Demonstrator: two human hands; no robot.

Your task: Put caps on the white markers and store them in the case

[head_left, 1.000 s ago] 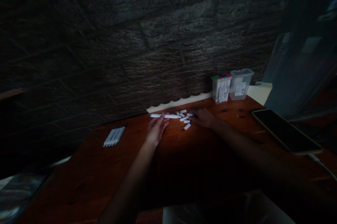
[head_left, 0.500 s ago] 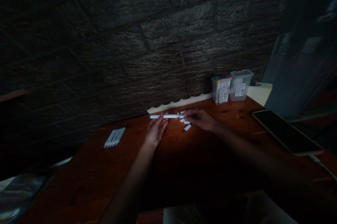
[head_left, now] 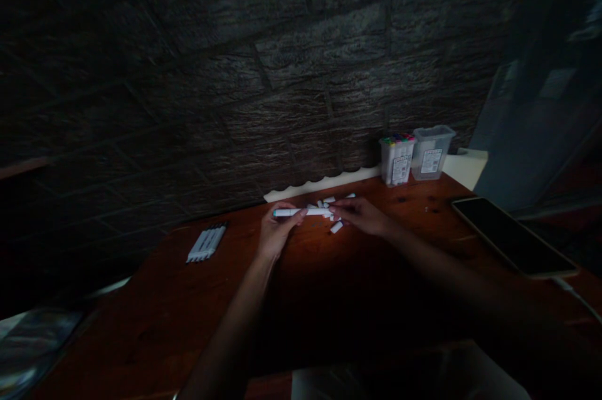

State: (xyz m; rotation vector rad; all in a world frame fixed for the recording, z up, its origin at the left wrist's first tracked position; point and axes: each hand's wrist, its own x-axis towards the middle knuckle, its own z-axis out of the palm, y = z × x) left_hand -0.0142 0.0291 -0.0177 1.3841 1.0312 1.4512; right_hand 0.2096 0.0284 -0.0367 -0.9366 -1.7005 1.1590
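A white marker [head_left: 318, 212] with a teal tip end lies level across my two hands, above the wooden table. My left hand [head_left: 273, 238] is closed around its left part, the thumb along the front of the barrel. At the marker's right end, the fingers of my right hand [head_left: 365, 217] pinch together; whether they grip the barrel or a cap there is hidden. Several loose white caps [head_left: 336, 227] lie on the table just behind and below the right fingertips.
Several white markers [head_left: 207, 243] lie side by side at the left. A clear box of colourful markers [head_left: 397, 163] stands beside another clear box [head_left: 433, 154] at back right. A phone [head_left: 512, 236] with a cable is at the right. A wavy-edged strip [head_left: 324, 185] runs along the brick wall.
The left thumb and fingers have shifted on the marker, and the marker sits slightly lower and further right. My right fingers now meet its right end.
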